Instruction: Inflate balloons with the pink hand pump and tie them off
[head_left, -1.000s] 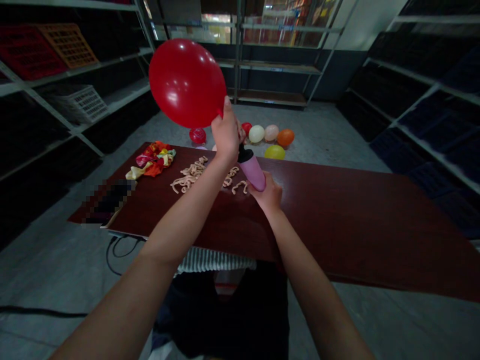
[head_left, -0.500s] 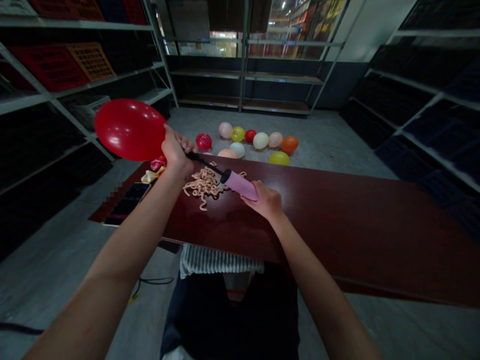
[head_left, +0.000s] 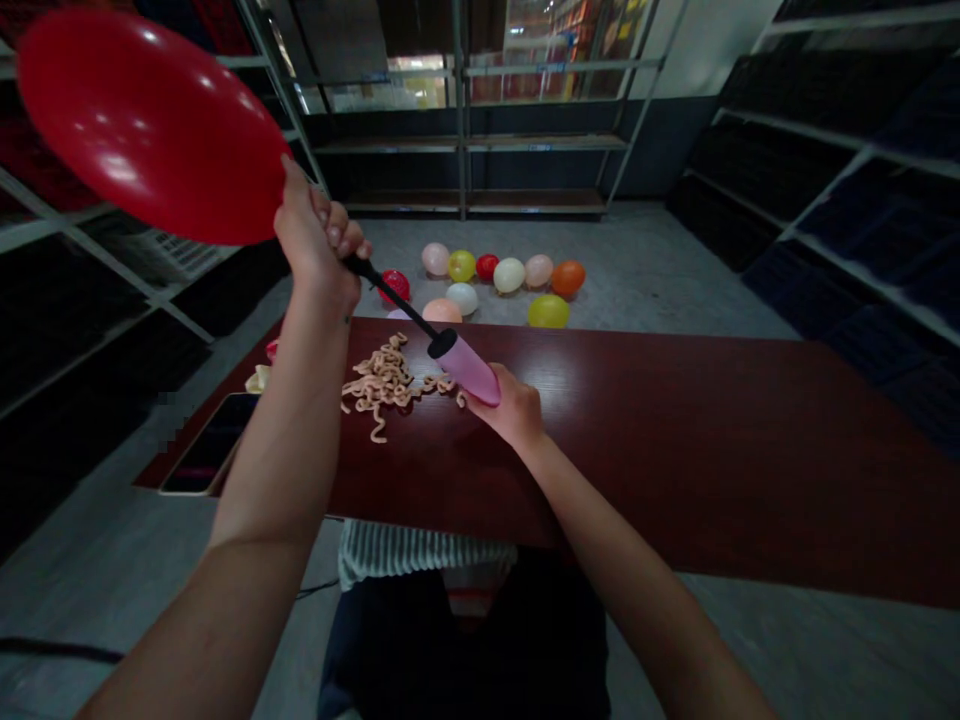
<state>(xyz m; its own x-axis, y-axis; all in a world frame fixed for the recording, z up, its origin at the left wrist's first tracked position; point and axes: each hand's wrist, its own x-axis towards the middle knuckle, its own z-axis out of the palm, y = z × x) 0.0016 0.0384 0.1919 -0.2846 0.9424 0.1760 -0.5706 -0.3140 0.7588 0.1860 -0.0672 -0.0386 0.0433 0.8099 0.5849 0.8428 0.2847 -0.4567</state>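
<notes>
A large red balloon [head_left: 150, 130], blown up, stands out to the upper left from my left hand [head_left: 319, 235]. That hand is closed around the balloon's neck and the black end of a balloon pump [head_left: 471, 368]; the nozzle is hidden in the fingers. My right hand [head_left: 514, 410] wraps the lower end of the pump's pink barrel. A black rod [head_left: 401, 305] shows between the barrel and my left hand. Below the pump, a pile of beige curly strands [head_left: 382, 380] lies on the dark red table [head_left: 675, 430].
A phone [head_left: 206, 450] lies at the table's left end, near limp balloons [head_left: 259, 378] partly behind my left arm. Several blown-up balloons, one orange [head_left: 568, 278], rest on the floor beyond the table. Shelves [head_left: 536, 145] stand behind and along both sides.
The red balloon looks bigger and has moved up and left with my left hand. More of the black rod shows out of the pink barrel. My right hand has shifted slightly left.
</notes>
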